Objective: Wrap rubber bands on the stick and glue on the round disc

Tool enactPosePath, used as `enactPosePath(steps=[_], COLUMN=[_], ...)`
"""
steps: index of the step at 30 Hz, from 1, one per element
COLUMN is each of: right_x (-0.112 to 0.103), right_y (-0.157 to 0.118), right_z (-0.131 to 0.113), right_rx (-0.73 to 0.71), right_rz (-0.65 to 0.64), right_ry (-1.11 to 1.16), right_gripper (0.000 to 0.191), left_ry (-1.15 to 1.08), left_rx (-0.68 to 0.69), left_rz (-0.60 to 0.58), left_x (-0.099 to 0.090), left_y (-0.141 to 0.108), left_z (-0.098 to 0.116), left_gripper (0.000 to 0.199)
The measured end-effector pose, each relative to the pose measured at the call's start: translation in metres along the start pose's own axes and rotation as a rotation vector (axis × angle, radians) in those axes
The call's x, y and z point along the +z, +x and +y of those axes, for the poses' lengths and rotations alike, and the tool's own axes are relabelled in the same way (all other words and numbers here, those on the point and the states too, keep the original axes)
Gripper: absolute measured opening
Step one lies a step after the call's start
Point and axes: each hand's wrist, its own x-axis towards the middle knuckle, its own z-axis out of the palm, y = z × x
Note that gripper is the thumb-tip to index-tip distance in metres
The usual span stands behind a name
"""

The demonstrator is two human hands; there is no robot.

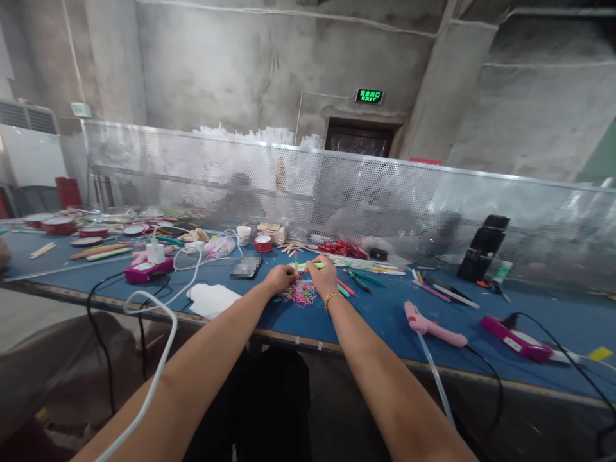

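Observation:
A light-green stick, pen-like in shape, is gripped by my right hand near the middle of the table. Its left end reaches towards my left hand, whose fingers are pinched together; what they hold is too small to make out. Just behind the fingertips a small pink-red piece stands up. Below both hands lies a pile of thin, multicoloured loops, partly covered by the left fingers. A pink stick and a green one lie just right of my right wrist.
A dark phone-like object and white cloth lie left, beside white cables. Green-handled pliers lie right of my hands. Further right are a pink glue gun and a purple power strip. A perforated metal screen stands behind.

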Motion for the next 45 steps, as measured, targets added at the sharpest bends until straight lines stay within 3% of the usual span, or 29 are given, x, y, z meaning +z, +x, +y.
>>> enactPosePath(steps=[13,45], right_x=[0.000,-0.001], right_y=[0.000,-0.001], right_z=[0.001,-0.001], right_rx=[0.004,-0.019], right_rz=[0.031,0.004], right_ry=[-0.003,0.013], right_gripper=[0.017,0.018], left_ry=[0.031,0.024], left_rx=[0.005,-0.021], left_rz=[0.008,0.016], left_x=[0.001,-0.002], left_y=[0.003,-0.005], left_z=[-0.005,0.009], left_gripper=[0.035,0.030])
